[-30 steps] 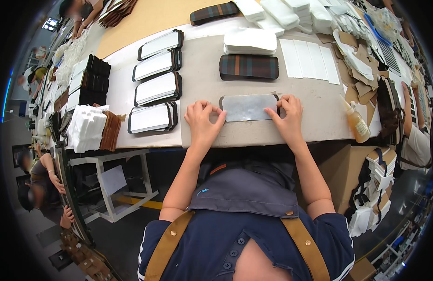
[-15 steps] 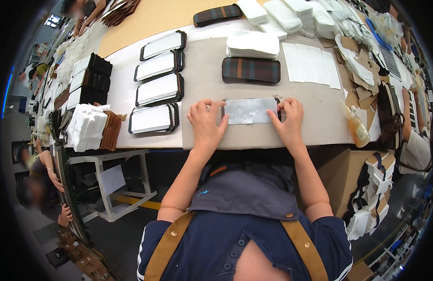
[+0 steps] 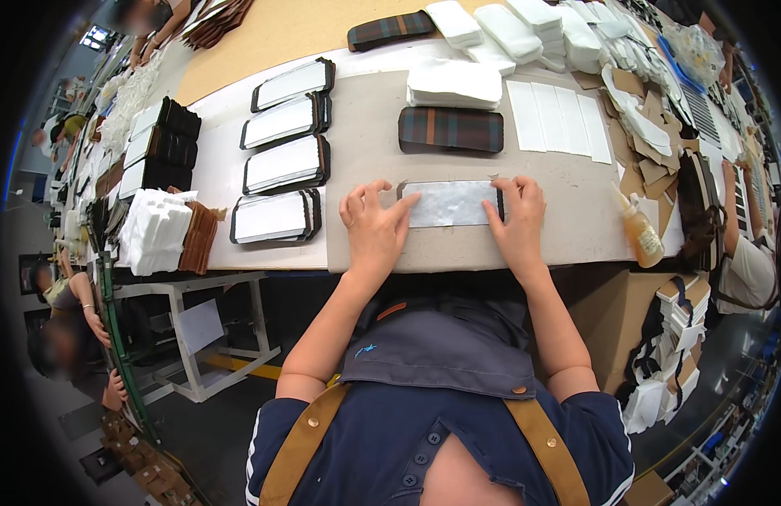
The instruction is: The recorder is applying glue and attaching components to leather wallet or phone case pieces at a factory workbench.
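Loosely splayed, the left hand (image 3: 377,226) and right hand (image 3: 518,218) framed opposite ends of a flat silver-grey rectangular panel (image 3: 452,205), apparently for even alignment.

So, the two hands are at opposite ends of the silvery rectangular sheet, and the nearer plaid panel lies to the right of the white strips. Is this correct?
Not quite: the head view shows the nearer plaid panel lying to the left of the white strips, not the right. The left hand and right hand are indeed at opposite ends of the silvery rectangular sheet.
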A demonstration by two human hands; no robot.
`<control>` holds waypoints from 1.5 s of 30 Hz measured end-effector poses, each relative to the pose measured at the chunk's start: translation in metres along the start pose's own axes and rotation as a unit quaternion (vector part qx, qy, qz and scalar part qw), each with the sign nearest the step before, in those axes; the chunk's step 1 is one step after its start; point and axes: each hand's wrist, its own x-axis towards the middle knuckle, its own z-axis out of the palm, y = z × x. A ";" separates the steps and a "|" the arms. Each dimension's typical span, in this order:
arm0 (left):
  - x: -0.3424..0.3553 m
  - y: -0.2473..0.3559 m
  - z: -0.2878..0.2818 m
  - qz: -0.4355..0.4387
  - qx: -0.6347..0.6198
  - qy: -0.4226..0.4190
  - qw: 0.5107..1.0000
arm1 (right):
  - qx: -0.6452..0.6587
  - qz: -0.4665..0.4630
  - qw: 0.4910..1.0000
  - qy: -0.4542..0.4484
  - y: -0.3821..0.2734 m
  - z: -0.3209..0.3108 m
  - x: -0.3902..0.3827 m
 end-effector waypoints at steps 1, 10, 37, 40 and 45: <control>0.000 0.000 0.000 0.000 0.000 0.000 1.000 | 0.000 0.000 1.000 0.000 0.001 0.000 0.000; -0.003 -0.010 0.003 -0.009 -0.034 0.000 0.999 | 0.019 -0.001 1.000 -0.016 0.019 -0.003 0.000; -0.010 -0.016 -0.023 -0.041 -0.245 0.027 0.968 | -0.315 -0.269 0.906 -0.083 0.089 -0.045 0.101; -0.014 -0.022 -0.026 -0.044 -0.247 0.054 0.967 | -0.295 -0.282 0.908 -0.099 0.094 -0.050 0.105; -0.019 -0.022 -0.031 -0.059 -0.282 0.064 0.956 | -0.084 -0.134 0.977 0.141 0.074 -0.061 0.092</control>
